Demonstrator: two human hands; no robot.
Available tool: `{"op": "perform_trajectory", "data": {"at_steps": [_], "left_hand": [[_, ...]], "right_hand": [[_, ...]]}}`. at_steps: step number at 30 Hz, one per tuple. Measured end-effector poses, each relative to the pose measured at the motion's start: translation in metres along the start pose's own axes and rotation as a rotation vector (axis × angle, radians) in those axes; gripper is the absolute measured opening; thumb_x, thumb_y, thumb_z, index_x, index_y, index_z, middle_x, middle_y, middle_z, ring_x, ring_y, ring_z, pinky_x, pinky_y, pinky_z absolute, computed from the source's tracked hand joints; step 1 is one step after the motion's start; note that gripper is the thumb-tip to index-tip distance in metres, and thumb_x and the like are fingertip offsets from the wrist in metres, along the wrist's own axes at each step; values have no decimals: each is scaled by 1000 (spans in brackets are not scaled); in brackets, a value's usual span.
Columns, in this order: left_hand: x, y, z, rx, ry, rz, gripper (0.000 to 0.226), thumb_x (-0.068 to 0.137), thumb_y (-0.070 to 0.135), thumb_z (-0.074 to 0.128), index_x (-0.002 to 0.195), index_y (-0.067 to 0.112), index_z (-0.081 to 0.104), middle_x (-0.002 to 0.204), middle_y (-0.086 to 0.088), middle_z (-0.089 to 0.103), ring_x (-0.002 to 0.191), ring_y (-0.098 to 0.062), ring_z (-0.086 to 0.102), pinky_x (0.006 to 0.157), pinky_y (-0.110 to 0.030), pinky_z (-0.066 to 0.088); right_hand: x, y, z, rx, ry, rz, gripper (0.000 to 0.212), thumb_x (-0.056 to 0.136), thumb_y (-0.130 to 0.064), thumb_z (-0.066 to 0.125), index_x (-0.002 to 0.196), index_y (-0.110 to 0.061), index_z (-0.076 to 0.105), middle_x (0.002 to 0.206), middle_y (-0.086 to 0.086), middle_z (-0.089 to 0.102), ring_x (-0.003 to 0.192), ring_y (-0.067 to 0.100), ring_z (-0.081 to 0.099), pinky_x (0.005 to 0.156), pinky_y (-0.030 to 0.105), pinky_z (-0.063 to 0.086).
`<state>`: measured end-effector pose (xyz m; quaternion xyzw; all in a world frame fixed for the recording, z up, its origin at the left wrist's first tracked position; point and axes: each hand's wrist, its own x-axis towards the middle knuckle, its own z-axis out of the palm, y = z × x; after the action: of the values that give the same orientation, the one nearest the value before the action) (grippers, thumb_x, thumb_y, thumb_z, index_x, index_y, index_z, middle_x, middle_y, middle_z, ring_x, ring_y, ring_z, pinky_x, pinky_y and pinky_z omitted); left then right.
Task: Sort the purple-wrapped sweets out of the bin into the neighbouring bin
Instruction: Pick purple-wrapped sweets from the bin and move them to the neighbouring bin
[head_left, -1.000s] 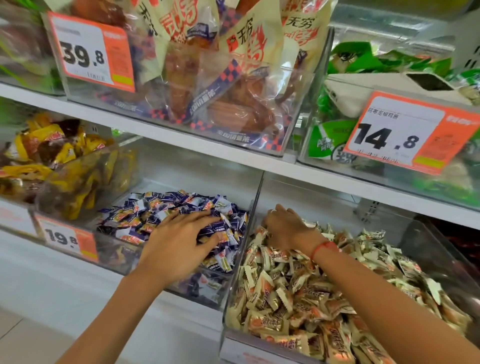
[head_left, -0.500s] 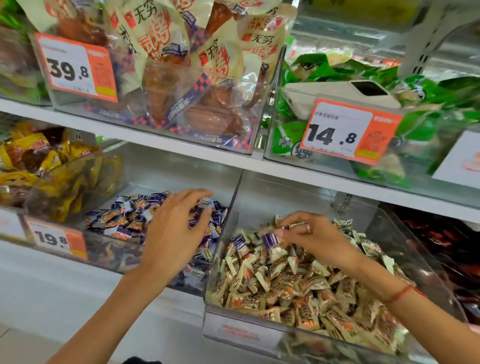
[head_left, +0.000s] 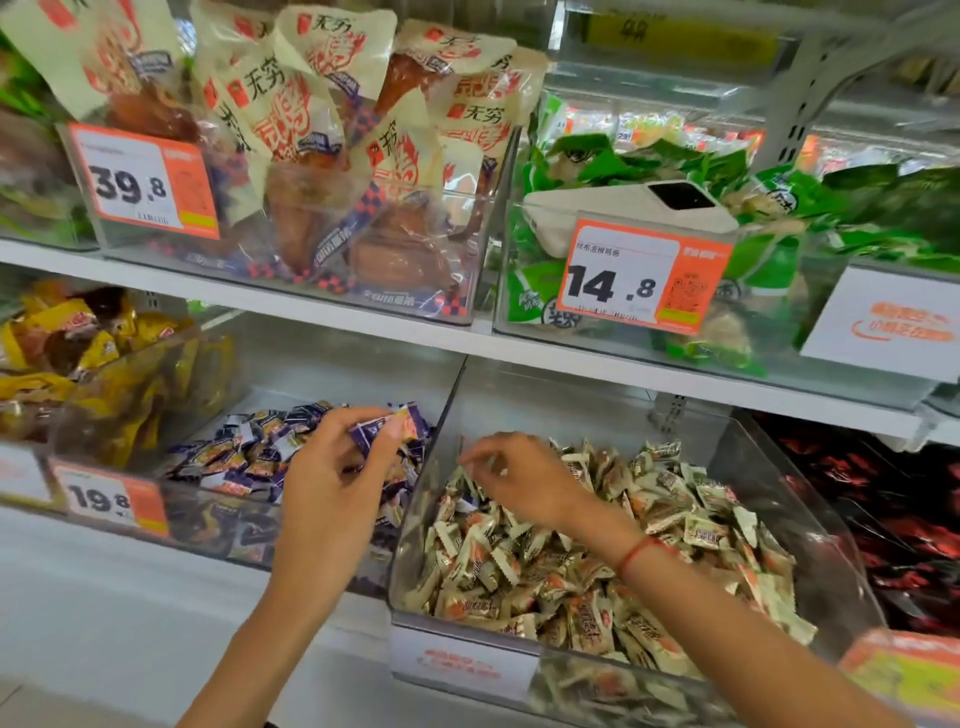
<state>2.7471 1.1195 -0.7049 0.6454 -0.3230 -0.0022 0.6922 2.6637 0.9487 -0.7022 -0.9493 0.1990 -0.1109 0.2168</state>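
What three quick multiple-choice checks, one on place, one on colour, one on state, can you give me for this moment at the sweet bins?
1. Where is the left hand?
A. Over the bin of purple sweets
B. On the upper shelf
C. Inside the red-packet bin

2. What colour is the band on the right wrist?
A. Blue
B. Red
C. Green

3. What is the left hand doing?
A. Lying flat and empty
B. Gripping a price tag
C. Pinching a purple sweet

Answers:
1. A: the hand sits above the purple pile, left of the clear wall of the bin of pale sweets.
2. B: a thin red band circles the wrist behind the right hand.
3. C: thumb and fingers close round a purple wrapper held up over that bin.
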Motion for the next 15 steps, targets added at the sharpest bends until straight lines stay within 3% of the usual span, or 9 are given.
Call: {"op": "perform_trajectory", "data": {"at_steps": [2,4,6,8,9,12,13,15], "left_hand": [[-4,-7,-5,-28,18,-69,5,90,24,59,93,28,58,78,7,68,69,4,65,54,-11,48],[-4,-15,-11,-28,-2,-128,6,89,24,60,95,25,59,77,4,70,71,2,67,54,-11,48],[1,-22,-19,3,-45,-164,9,87,27,62,96,27,60,81,3,71,79,-8,69,68,-22,54],[7,-26,-26,42,-98,-190,13,87,28,63,99,33,60,86,7,72,85,-10,68,79,-32,55],[10,-26,-28,52,-122,-195,15,88,28,62,102,34,59,82,9,72,83,-10,68,79,-33,55],[14,-27,-29,29,-139,-205,15,91,24,59,103,34,59,73,9,72,78,-32,67,72,-45,55],[15,-28,-29,14,-135,-194,15,91,22,59,100,35,60,70,5,72,74,-26,67,68,-39,55],[20,-30,-30,39,-128,-127,17,90,22,59,101,35,62,74,7,71,63,0,65,56,-11,47]], "right_hand": [[11,10,18,-386,-167,3,29,93,-34,60,117,-20,67,123,3,58,114,20,51,94,34,44],[16,17,25,-480,-204,51,30,89,-40,63,105,-17,72,114,3,59,111,21,52,85,32,44],[18,25,23,-266,-183,127,29,87,-42,66,88,-14,74,93,1,62,92,19,58,78,26,39],[16,32,11,22,-155,167,28,86,-39,66,85,-13,74,86,5,63,83,22,60,73,23,41],[12,33,2,145,-129,161,25,88,-36,65,88,-12,73,90,6,65,83,23,62,70,22,43],[-7,23,-16,423,-66,97,24,95,-29,56,90,-9,67,94,6,67,86,19,64,72,15,47],[-13,18,-19,470,-30,73,24,95,-30,54,90,-8,64,95,8,67,90,18,64,79,19,48],[-25,2,-24,543,56,3,23,95,-30,51,91,-9,62,100,10,67,90,14,64,82,23,49]]}}
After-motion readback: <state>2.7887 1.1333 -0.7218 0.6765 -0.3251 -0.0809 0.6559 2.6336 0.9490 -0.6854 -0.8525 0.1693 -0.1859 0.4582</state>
